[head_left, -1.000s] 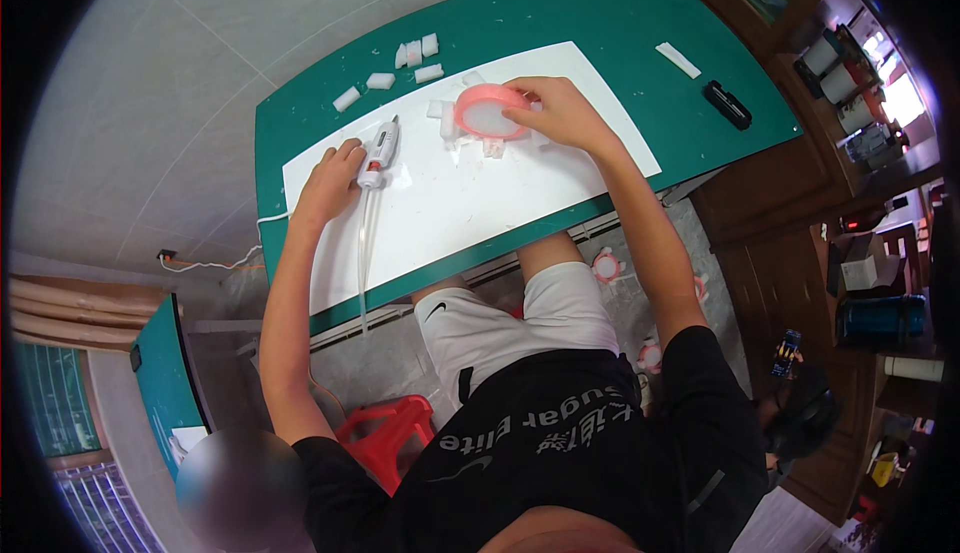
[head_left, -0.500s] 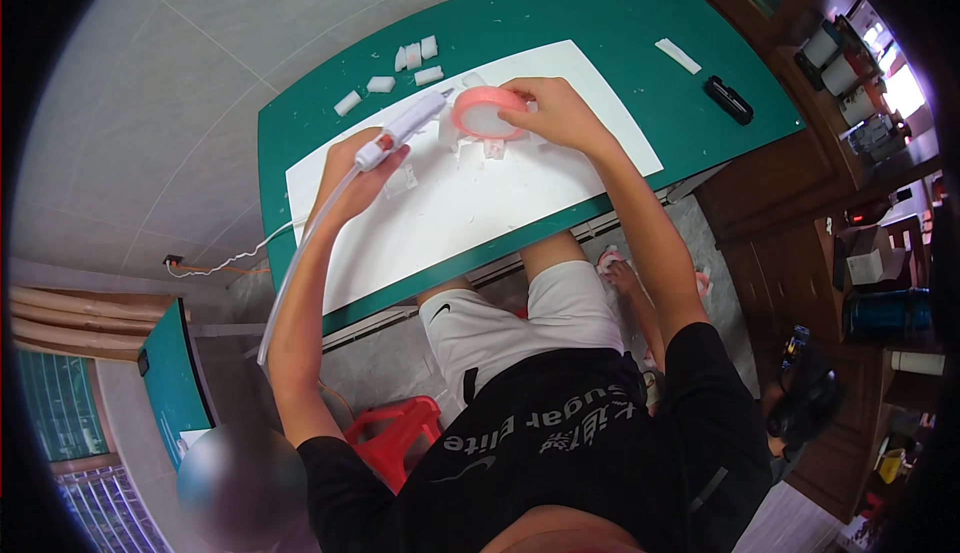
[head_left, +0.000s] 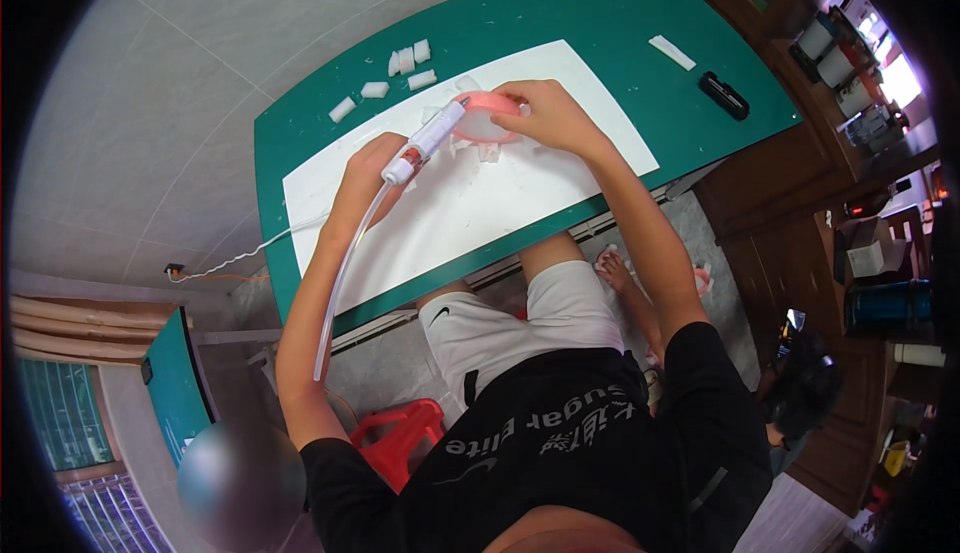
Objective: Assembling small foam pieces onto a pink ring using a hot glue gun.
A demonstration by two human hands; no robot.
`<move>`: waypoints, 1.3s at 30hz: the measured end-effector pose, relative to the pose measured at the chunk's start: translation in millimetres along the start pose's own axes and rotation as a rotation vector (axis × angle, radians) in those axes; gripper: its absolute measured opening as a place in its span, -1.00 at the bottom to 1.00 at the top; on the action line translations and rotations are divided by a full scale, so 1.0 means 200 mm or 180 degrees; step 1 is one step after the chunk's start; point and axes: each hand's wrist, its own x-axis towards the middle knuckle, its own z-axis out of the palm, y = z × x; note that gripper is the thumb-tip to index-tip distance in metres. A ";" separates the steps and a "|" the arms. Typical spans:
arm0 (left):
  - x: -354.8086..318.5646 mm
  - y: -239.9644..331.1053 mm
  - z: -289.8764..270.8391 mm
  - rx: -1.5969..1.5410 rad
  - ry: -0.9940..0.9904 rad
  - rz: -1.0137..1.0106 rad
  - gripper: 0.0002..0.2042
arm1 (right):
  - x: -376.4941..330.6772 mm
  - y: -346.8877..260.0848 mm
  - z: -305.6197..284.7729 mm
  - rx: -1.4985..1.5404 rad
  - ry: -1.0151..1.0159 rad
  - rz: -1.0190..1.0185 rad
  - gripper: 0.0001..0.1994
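Note:
My left hand (head_left: 368,178) is wrapped round a white glue gun (head_left: 428,141), its tip pointing up and right. A long clear glue stick (head_left: 345,293) trails from its back end over my left forearm. The tip lies at the left upper edge of a pink ring (head_left: 490,102) with a whitish, see-through middle. My right hand (head_left: 548,115) grips this ring by its right side, thumb inside and fingers on the outer edge. Small white pieces (head_left: 488,153) stick out round the ring's lower edge. All this is over a white board (head_left: 420,253).
The board lies on a green table (head_left: 600,13). Several white foam blocks (head_left: 374,90) sit beyond it at the left. A white strip (head_left: 672,53) and a black case-like object (head_left: 724,96) are at right. A white cord (head_left: 250,253) runs left; a red stool (head_left: 405,433) stands below.
The glue gun has moved right, its tip now at the ring's edge, and its glue stick has swung right. The ring looks tilted flatter in my right hand.

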 end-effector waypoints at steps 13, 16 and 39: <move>0.00 0.01 0.03 0.0377 0.0009 -0.0015 -0.70 | -0.01 0.02 0.01 0.0057 0.0216 -0.0241 -0.62; 0.00 0.01 0.03 0.0343 0.0088 0.0003 -0.67 | -0.01 0.01 0.02 0.0065 0.0190 -0.0234 -0.62; -0.05 -0.04 0.04 0.0241 0.0132 0.0194 -0.74 | -0.01 -0.02 0.00 -0.0065 -0.0027 -0.0037 -0.62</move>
